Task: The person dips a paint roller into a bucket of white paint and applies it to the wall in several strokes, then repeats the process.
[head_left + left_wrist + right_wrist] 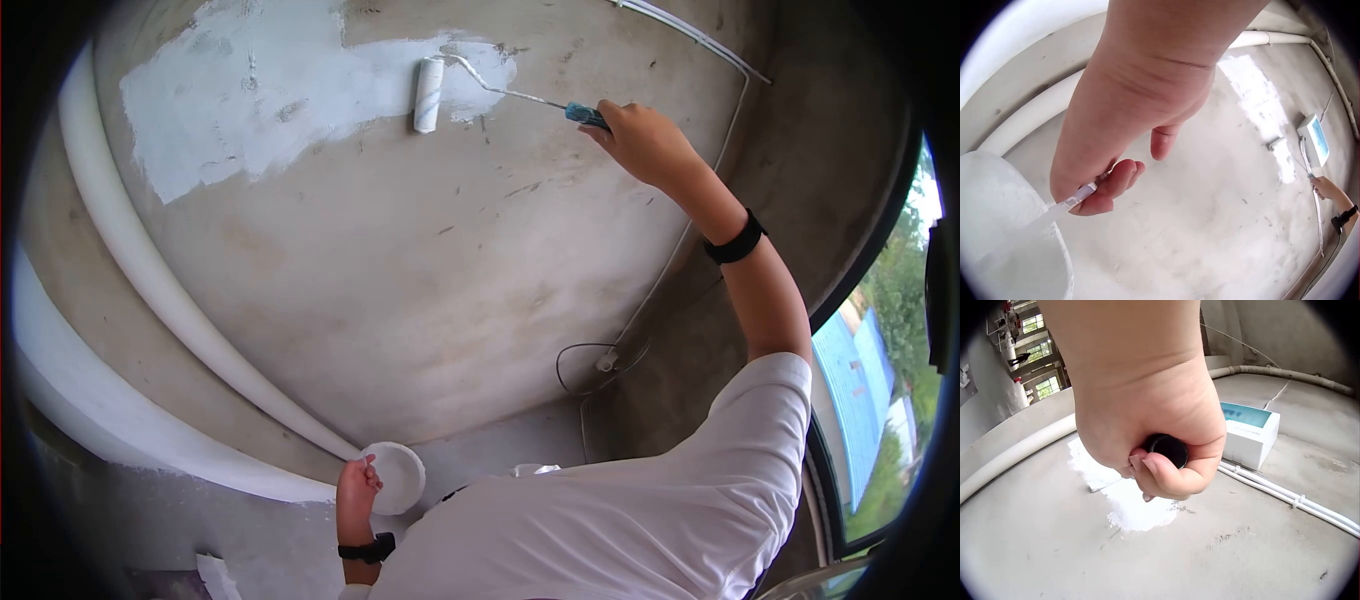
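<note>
My right hand (pixel 645 140) grips the blue handle (pixel 585 115) of a paint roller, whose white sleeve (pixel 428 95) lies against the wall at the right part of a white painted patch (pixel 250 90). In the right wrist view the fingers of the right hand (pixel 1154 425) curl round the dark handle end (pixel 1169 450). Low in the head view, my left hand (pixel 357 490) is beside a round white bucket (pixel 400 478). The left wrist view has the left hand's (pixel 1135 100) fingers curled round a whitish translucent handle (pixel 1079 197) over the bucket (pixel 1054 250).
A thick white pipe (pixel 150 260) runs down the left side. Thin white conduits (pixel 690 35) cross the upper right, and a white box (pixel 1250 434) is mounted near them. A dark cable (pixel 570 370) loops low on the wall. A window (pixel 880 350) is at right.
</note>
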The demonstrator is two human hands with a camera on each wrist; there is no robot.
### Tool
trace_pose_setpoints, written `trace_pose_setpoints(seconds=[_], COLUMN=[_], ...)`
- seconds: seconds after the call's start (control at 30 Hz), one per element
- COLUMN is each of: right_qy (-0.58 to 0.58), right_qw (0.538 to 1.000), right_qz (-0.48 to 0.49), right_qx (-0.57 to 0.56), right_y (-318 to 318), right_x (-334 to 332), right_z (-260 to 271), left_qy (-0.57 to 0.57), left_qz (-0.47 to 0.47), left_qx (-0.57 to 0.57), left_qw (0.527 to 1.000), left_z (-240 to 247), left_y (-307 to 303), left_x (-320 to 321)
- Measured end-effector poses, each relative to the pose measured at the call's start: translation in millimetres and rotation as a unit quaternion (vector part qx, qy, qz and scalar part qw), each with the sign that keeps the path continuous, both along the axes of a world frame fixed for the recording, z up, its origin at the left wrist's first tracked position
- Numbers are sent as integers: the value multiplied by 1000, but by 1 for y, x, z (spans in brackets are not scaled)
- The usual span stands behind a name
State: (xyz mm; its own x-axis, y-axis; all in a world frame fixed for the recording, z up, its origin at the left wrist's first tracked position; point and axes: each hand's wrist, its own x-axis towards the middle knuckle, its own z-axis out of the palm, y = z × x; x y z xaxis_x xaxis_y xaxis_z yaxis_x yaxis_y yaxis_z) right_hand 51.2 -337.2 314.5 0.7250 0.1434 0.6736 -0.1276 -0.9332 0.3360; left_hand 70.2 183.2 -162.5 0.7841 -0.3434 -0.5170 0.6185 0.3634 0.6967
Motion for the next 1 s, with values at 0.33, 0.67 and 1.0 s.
trace_pose_setpoints(seconds=[0.33,0.67,1.0], right_qy=[120,102,106], right_qw=[975,991,993], right_qz=[-18,37,-16], right_qx=[185,77,56], right_y=[9,115,113], right_x=[-34,6,32], right_z=[-5,-12,-15], left_qy=[-16,-12,17], left_qz=[-17,-20,-5], left_qx=[3,1,-3], left_qw=[1000,1000,1000], left_z=[-5,-17,-30], left_y=[41,97,113], left_x=[1,-3,-13])
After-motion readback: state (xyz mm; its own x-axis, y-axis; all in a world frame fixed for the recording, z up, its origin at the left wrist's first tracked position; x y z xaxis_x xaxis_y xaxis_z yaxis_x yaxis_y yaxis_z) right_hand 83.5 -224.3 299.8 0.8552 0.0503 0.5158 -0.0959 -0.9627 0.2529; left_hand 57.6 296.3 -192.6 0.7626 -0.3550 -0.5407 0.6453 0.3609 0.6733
